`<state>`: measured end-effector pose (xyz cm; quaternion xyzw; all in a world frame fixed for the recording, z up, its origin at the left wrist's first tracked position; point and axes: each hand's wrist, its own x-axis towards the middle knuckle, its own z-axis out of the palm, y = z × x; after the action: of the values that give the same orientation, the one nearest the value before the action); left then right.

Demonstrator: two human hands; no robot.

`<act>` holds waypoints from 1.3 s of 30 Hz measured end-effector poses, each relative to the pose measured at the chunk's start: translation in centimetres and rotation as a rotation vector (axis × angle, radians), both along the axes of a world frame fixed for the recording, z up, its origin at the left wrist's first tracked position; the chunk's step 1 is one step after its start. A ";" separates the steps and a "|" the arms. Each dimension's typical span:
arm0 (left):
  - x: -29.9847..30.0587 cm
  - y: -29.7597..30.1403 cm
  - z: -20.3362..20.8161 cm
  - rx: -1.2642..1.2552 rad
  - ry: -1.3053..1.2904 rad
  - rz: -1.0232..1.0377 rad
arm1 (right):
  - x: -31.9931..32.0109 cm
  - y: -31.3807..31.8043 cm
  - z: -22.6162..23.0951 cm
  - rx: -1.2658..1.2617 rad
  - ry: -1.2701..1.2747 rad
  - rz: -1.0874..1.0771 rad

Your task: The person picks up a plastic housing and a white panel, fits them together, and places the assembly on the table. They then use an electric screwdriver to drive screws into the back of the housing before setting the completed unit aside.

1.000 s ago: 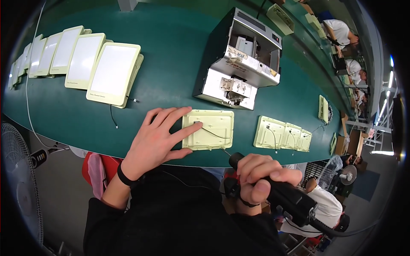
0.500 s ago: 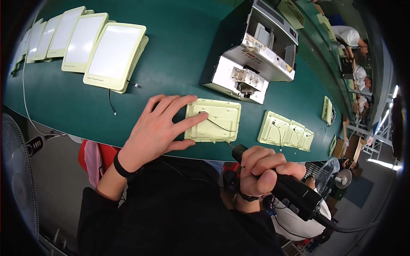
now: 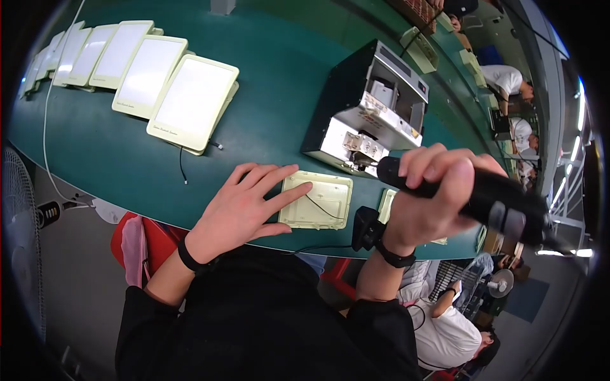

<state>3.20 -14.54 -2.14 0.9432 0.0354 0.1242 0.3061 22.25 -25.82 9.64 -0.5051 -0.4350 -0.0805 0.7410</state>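
My left hand [image 3: 244, 206] rests with fingers spread on the left side of a pale yellow-green plastic housing [image 3: 330, 197]. Its index finger lies near a thin black wire inside the housing. In my right hand [image 3: 429, 200] is a black electric screwdriver [image 3: 502, 206], gripped around its body and slightly blurred. The nose of the screwdriver points left, close to the front of a black and silver screw feeder [image 3: 343, 130]; whether its bit touches the feeder cannot be made out. More pale housings [image 3: 386, 202] lie mostly hidden behind my right hand.
Overlapping white panels with pale frames [image 3: 194, 101] stand in a row at the far left, short wires hanging off. A white cable [image 3: 46, 136] crosses the green table [image 3: 267, 82]. Fans are at both sides. Co-workers in white shirts [image 3: 502, 79] are at the right.
My right hand has lifted the screwdriver up and away from the housing, toward the feeder. The left hand stays on the housing. The whole view has shifted slightly.
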 end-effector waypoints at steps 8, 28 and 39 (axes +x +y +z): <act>-0.1 0.6 -0.6 -0.041 -0.033 -0.009 | -2.0 -1.1 -0.8 -0.057 0.105 0.072; -0.3 0.2 -1.2 -0.094 -0.064 0.006 | -8.9 -5.3 -5.6 -0.264 0.114 0.307; 0.0 0.1 -0.7 -0.046 -0.087 0.014 | -9.0 -5.1 -6.2 -0.183 0.146 0.313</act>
<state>3.19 -14.43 -2.81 0.9293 0.0315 0.1664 0.3283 13.30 -30.95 3.47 -0.5011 -0.4589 0.1122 0.7250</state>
